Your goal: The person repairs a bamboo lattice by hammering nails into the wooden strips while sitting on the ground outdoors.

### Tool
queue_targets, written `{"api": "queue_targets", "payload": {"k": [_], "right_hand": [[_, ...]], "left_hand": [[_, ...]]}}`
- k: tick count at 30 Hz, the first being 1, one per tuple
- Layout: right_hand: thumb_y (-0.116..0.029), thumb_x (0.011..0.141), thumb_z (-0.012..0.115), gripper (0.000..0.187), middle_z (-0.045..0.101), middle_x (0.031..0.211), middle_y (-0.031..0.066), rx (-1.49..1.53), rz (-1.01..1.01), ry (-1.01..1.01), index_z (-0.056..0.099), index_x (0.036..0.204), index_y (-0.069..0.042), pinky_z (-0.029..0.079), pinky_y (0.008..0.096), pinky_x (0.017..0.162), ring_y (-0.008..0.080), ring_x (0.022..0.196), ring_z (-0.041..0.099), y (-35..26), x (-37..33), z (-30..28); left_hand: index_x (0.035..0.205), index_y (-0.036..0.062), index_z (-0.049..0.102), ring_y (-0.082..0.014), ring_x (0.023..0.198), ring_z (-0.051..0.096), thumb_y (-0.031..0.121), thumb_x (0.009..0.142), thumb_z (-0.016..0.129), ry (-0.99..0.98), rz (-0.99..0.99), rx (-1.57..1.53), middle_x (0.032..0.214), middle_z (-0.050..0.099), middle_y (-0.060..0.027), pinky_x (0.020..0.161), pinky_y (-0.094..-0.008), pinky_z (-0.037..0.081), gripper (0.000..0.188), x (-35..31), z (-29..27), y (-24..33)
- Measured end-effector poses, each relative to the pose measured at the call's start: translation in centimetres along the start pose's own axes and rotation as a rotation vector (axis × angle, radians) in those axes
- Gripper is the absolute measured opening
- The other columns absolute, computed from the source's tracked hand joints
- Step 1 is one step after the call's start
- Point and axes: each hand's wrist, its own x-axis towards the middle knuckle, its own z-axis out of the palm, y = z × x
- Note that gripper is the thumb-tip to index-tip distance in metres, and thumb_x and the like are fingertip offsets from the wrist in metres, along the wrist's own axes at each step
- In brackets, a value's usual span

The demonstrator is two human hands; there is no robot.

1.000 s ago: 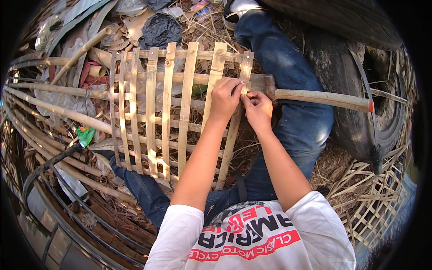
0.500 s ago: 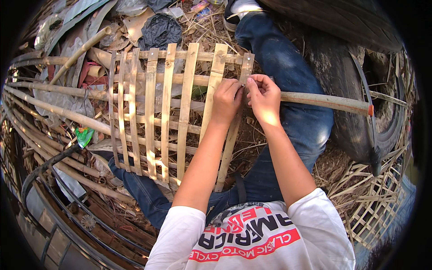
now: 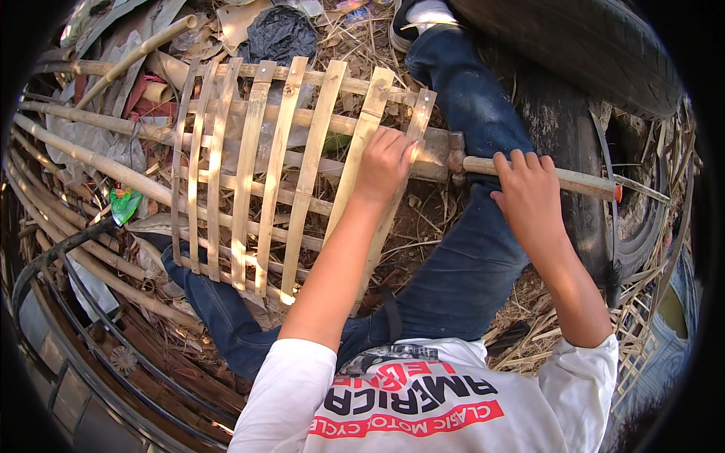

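A curved bamboo lattice (image 3: 306, 177) of pale slats lies across my legs, with nail heads at some slat tops. My left hand (image 3: 387, 160) is closed at its right end slat (image 3: 421, 121); whatever the fingertips pinch there is hidden. Just beyond that slat is a flat brown block (image 3: 432, 156), against the rusty head of a hammer (image 3: 457, 156). The hammer's long pale handle (image 3: 581, 181), orange at its end, points right across my leg. My right hand (image 3: 529, 189) is over the handle, fingers spread and thumb apart, not wrapped round it.
Old tyres (image 3: 581, 45) stand at the right, by a woven bamboo piece (image 3: 634, 355). Bamboo poles (image 3: 98, 155) run along the left, above a black metal frame (image 3: 113, 317). A black plastic bag (image 3: 281, 36) and litter lie beyond the lattice.
My right hand has left the end slat and moved right, over the hammer handle, uncovering the hammer head and brown block. My left hand stays at the slat. The view has shifted slightly.
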Motion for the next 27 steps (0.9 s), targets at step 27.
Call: {"api": "queue_targets", "payload": {"k": [27], "right_hand": [[-0.036,0.105,0.046,0.039,0.041,0.059,-0.0038,1.842,0.708,-0.072,0.05,0.083,-0.005,0.032,0.0239,0.043,0.0039,0.05,0.041,-10.7,-2.6,4.6]], "left_hand": [[0.083,0.0014,0.068,-0.0302,0.079,0.065,-0.001,0.073,0.073,0.091,-0.026,0.028,0.082,0.068,-0.0112,0.073,-0.0387,0.053,0.011,-0.6,0.4,-0.5]]}}
